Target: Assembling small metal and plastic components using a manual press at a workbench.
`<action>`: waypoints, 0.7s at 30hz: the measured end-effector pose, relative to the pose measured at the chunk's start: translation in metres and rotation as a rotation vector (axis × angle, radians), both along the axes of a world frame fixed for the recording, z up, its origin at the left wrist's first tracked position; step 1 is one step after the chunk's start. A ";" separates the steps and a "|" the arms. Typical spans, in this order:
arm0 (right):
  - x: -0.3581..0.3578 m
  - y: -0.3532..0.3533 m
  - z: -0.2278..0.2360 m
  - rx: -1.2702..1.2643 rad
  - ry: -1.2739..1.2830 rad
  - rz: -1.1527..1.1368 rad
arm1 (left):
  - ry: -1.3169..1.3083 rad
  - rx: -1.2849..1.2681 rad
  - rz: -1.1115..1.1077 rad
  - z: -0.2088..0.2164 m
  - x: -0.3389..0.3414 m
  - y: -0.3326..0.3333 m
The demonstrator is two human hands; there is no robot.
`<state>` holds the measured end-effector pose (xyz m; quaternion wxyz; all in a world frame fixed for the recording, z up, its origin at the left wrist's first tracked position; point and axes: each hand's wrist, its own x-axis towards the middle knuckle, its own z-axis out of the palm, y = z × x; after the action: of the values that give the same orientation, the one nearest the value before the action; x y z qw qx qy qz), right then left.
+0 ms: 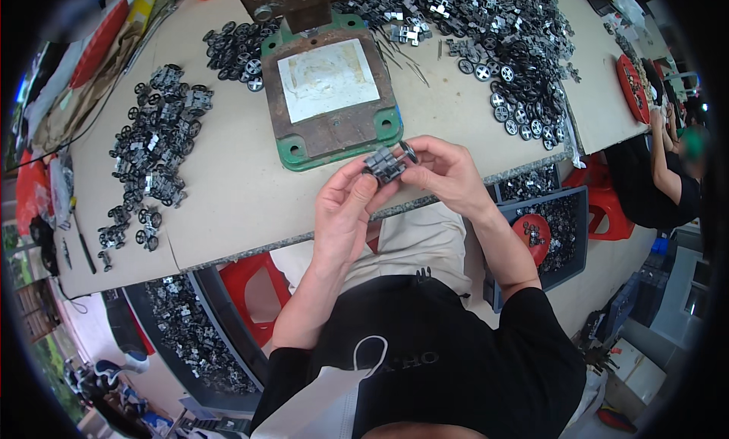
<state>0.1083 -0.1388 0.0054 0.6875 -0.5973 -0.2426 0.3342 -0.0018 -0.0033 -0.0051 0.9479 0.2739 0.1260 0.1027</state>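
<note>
In front of the press, above the table's front edge, I hold a small dark toy car chassis (382, 165) between both hands. My left hand (345, 200) pinches the chassis body from the left, thumb on top. Closed on a small black wheel (409, 152) at the chassis's right end is my right hand (448, 173). Whether the wheel is fully seated on its axle I cannot tell. Just beyond my hands stands the green and brown metal press base (332, 139), with a stained white plate (328, 82) on it.
A heap of wheeled chassis (156, 146) lies at left on the table. Loose black wheels (524, 120) and chassis parts (486, 21) spread at the back right. Below are parts bins (201, 333) and a red bowl (531, 249). A co-worker (661, 165) sits at far right.
</note>
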 end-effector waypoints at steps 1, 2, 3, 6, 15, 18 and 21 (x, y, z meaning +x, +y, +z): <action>0.000 0.003 -0.002 -0.007 -0.156 -0.067 | 0.022 0.010 -0.025 -0.001 -0.001 0.001; 0.002 0.003 0.001 0.001 -0.158 -0.066 | 0.019 0.018 -0.024 0.001 -0.002 0.003; 0.006 0.000 0.008 -0.041 -0.236 -0.005 | 0.022 0.215 -0.064 0.006 -0.002 0.006; 0.015 0.002 0.028 -0.161 -0.345 0.111 | 0.105 0.583 -0.111 0.012 -0.002 0.024; 0.031 0.020 0.041 -0.226 -0.613 -0.049 | 0.194 1.080 0.197 0.042 0.060 0.080; 0.031 0.014 0.034 -0.279 -0.599 -0.027 | 0.199 1.216 0.323 0.039 0.081 0.098; 0.031 0.004 0.027 -0.322 -0.582 -0.038 | 0.158 1.201 0.343 0.026 0.092 0.103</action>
<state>0.1393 -0.1351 0.0321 0.4923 -0.7731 -0.3616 0.1710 0.0904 0.1001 0.0213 0.5867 0.7410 0.1583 0.2857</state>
